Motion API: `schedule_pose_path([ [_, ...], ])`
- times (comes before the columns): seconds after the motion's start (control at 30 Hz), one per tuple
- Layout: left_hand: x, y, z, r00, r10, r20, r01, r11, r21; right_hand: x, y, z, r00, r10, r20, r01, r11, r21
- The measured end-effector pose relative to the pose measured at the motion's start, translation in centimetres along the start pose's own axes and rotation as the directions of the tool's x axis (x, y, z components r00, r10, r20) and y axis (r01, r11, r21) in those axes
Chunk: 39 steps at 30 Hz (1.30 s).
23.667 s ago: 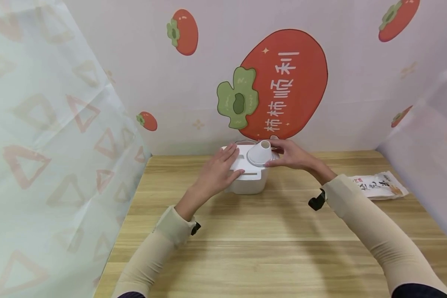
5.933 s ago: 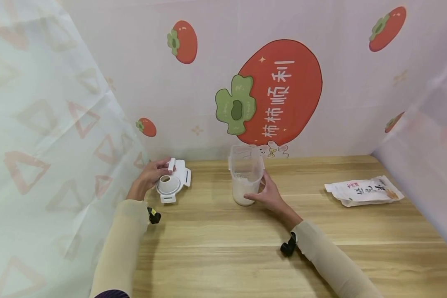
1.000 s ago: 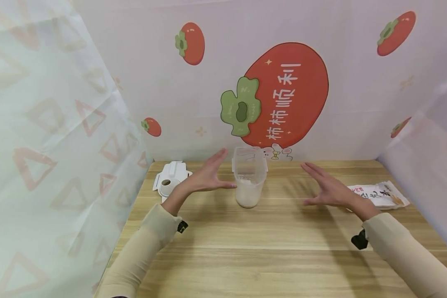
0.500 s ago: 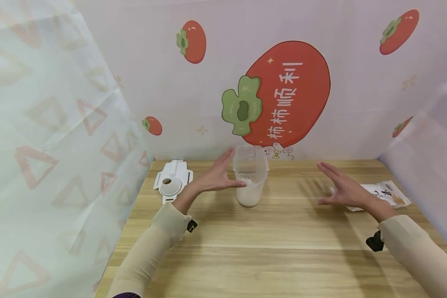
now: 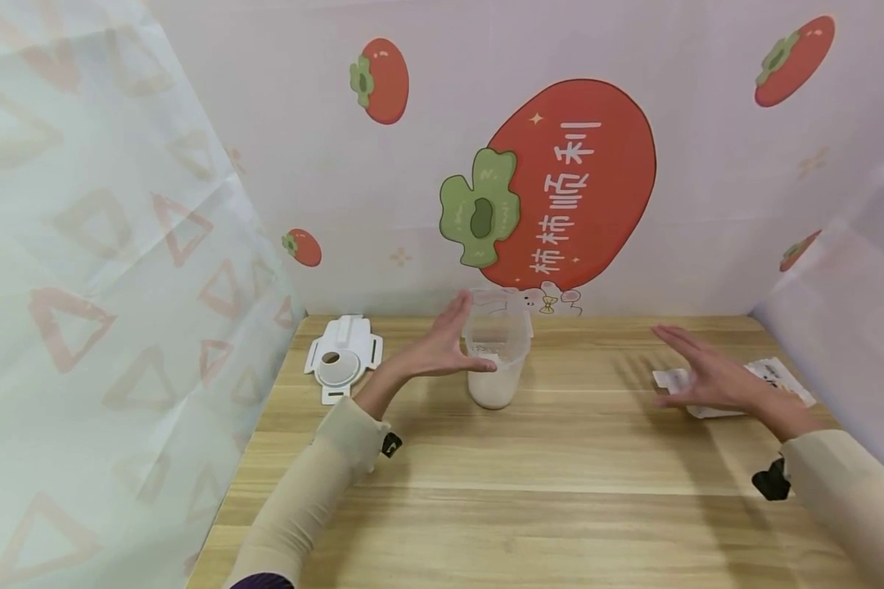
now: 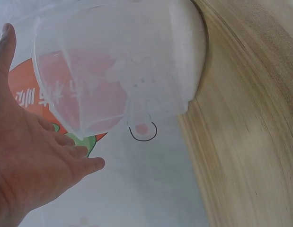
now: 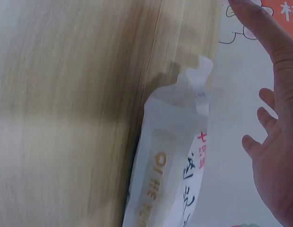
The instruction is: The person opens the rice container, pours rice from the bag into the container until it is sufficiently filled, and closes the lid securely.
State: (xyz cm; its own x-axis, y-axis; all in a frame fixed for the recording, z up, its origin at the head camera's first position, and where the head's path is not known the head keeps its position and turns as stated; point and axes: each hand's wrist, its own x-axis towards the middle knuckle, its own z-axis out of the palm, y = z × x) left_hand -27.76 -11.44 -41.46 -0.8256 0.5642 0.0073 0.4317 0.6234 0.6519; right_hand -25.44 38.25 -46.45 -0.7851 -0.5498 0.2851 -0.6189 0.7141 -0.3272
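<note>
Since half a second ago the right hand [image 5: 710, 380] has slid further toward 3 o'clock and now hovers over the near end of the rice bag [image 5: 762, 378], while the left hand [image 5: 442, 348] has closed in on the container [image 5: 495, 348] until its thumb reaches across the front wall.

From the right hand the rice bag lies just beyond, at about 3 o'clock, flat on the tabletop [image 5: 545, 466] with its long axis running roughly 9 to 3 in the head view; the crumpled open end points toward 9 o'clock, under the fingers. This hand is clearly the nearer of the two to it (the left is well apart, at the container). Whether the palm touches the bag I cannot tell. Its fingers are spread and straight, gripping nothing. The bag is white and soft, with dark characters and orange lettering [image 7: 172, 175].

The left hand is likewise spread flat, fingers straight, beside the container's 9 o'clock side, not curled round it. That container stands upright at mid-tabletop near the back wall, clear plastic, lidless, holding white grains in its lower part. Its white lid [image 5: 341, 364] lies at 9 o'clock of it, apart.
</note>
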Motion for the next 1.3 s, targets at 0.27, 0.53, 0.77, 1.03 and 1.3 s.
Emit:
schedule_pose_path([
  [0.27,0.4,-0.1,0.2,1.000,0.013,0.019,-0.014,0.999,0.044,-1.6,1.4,-0.9,0.999,-0.047,-0.022,0.046,0.998,-0.040],
  [0.53,0.7,-0.1,0.4,0.999,-0.016,0.029,0.015,0.999,0.034,-2.3,2.8,-1.4,0.996,-0.087,0.006,0.087,0.995,-0.053],
  [0.77,1.2,0.0,0.7,0.999,-0.033,0.034,0.032,0.999,0.023,-3.3,4.2,-1.7,0.992,-0.128,-0.013,0.127,0.990,-0.064],
  [1.03,1.2,0.1,1.0,0.999,-0.037,0.036,0.037,0.999,0.002,-4.9,5.1,-1.9,0.998,-0.062,0.021,0.064,0.992,-0.109],
  [1.3,1.3,-0.2,1.3,0.999,-0.031,0.029,0.031,0.999,-0.010,-6.1,6.1,-2.2,0.999,-0.001,0.054,0.008,0.992,-0.123],
])
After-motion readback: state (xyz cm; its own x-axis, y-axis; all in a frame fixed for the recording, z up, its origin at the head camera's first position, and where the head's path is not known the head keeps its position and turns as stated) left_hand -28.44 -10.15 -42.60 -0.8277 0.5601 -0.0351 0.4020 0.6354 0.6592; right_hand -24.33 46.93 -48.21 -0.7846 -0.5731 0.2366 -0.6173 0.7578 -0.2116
